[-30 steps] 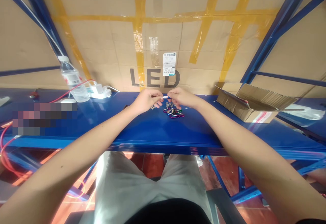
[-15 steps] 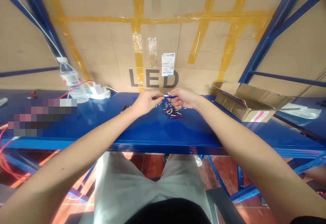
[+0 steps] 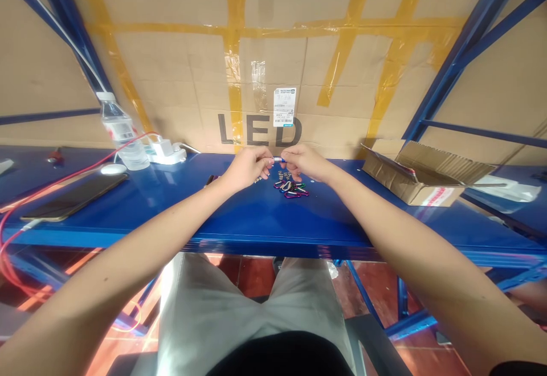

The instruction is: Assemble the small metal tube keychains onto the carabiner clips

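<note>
Above the blue table, both hands meet at a small blue and silver cylinder (image 3: 279, 160). My left hand (image 3: 248, 166) pinches its silver end between thumb and fingers. My right hand (image 3: 306, 162) grips the blue end, and its fingers cover most of that part. Just below the hands lies a small pile of coloured carabiners (image 3: 292, 188), purple, green and silver among them. Several tiny metal parts (image 3: 282, 175) sit behind the pile. Beside my left wrist, a few slim pieces are partly hidden by the forearm.
An open cardboard box (image 3: 421, 179) stands at the right. To the left are a water bottle (image 3: 126, 137), a white power strip (image 3: 166, 152), a phone (image 3: 74, 196) and red cables (image 3: 81, 170). A large taped carton (image 3: 192, 80) rises behind the blue table (image 3: 273, 222).
My hands have drawn closer together on the cylinder, so less of its blue part shows. The view has shifted slightly.
</note>
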The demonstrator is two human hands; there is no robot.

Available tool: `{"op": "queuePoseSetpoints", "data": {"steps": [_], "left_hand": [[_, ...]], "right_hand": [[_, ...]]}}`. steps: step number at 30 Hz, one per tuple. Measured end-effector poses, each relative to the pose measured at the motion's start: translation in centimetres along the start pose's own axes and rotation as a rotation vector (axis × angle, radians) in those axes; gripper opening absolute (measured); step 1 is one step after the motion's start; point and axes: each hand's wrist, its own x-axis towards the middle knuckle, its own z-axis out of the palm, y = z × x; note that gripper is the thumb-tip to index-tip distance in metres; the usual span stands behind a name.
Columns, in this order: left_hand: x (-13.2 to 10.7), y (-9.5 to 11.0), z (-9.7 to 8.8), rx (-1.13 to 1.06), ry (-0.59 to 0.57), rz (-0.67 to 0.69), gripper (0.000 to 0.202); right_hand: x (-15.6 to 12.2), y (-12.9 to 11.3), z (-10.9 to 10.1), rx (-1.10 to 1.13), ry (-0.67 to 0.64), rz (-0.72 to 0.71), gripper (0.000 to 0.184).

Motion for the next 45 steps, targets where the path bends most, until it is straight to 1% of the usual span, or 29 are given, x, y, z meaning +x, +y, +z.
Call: {"op": "queuePoseSetpoints", "data": {"steps": [2, 5, 8, 12, 14, 16, 19, 20, 22, 24, 26, 29, 30, 31, 32, 34, 37, 39, 42, 45], "left_hand": [[-0.3, 0.0, -0.1, 0.113, 0.025, 0.128, 0.017], [-0.5, -0.1, -0.1, 0.251, 0.051, 0.262, 0.017], [-0.5, -0.1, -0.2, 0.348, 0.057, 0.338, 0.016], [-0.5, -0.2, -0.2, 0.406, 0.046, 0.376, 0.015], [-0.5, -0.1, -0.1, 0.387, 0.038, 0.332, 0.014], [-0.3, -0.1, 0.1, 0.292, 0.027, 0.201, 0.015], [0.0, 0.0, 0.7, 0.055, -0.026, -0.053, 0.018], [0.1, 0.1, 0.9, -0.012, -0.059, -0.114, 0.02], [0.3, 0.1, 1.1, -0.093, -0.133, -0.181, 0.024], [0.3, 0.1, 1.1, -0.09, -0.184, -0.192, 0.026], [0.2, -0.1, 1.0, 0.02, -0.196, -0.153, 0.026], [0.1, -0.8, 0.7, 0.322, -0.217, 0.009, 0.021], [0.0, -1.0, 0.7, 0.412, -0.239, 0.07, 0.019], [0.0, -1.3, 0.8, 0.484, -0.267, 0.121, 0.02], [-0.1, -1.5, 0.8, 0.54, -0.296, 0.154, 0.023], [-0.1, -1.7, 1.0, 0.622, -0.342, 0.162, 0.03], [-0.2, -1.8, 1.3, 0.673, -0.406, 0.136, 0.036], [-0.2, -1.7, 1.4, 0.667, -0.427, 0.151, 0.036], [-0.3, -1.5, 1.5, 0.644, -0.423, 0.213, 0.033], [-0.4, -1.5, 1.6, 0.624, -0.471, 0.232, 0.031]], "right_hand": [[-0.2, -0.3, 0.1, 0.089, -0.019, 0.025, 0.032], [-0.5, -0.8, 0.3, 0.174, -0.033, 0.092, 0.032], [-0.7, -1.2, 0.3, 0.224, -0.047, 0.159, 0.031], [-0.8, -1.5, 0.1, 0.276, -0.064, 0.227, 0.029], [-0.7, -1.5, 0.0, 0.311, -0.064, 0.268, 0.027], [-0.5, -1.5, -0.1, 0.375, -0.045, 0.278, 0.024], [-0.2, -1.4, 0.0, 0.499, 0.028, 0.188, 0.016], [-0.1, -1.3, 0.1, 0.532, 0.042, 0.142, 0.013], [0.1, -1.0, 0.3, 0.559, 0.039, 0.075, 0.009], [0.3, -0.7, 0.6, 0.525, 0.039, 0.061, 0.008], [0.5, -0.3, 0.6, 0.417, 0.099, 0.082, 0.012], [0.8, 0.3, 0.1, 0.111, 0.24, 0.111, 0.026], [0.8, 0.5, -0.2, 0.002, 0.261, 0.131, 0.03], [0.8, 0.7, -0.5, -0.079, 0.257, 0.169, 0.032], [0.8, 0.8, -0.8, -0.111, 0.221, 0.218, 0.034], [0.6, 0.9, -1.2, -0.101, 0.172, 0.289, 0.034], [0.5, 0.9, -1.3, -0.057, 0.165, 0.322, 0.028], [0.5, 0.8, -1.2, -0.053, 0.159, 0.331, 0.023], [0.5, 0.7, -1.1, -0.055, 0.14, 0.351, 0.018], [0.5, 0.8, -1.1, -0.065, 0.134, 0.366, 0.016]]}}
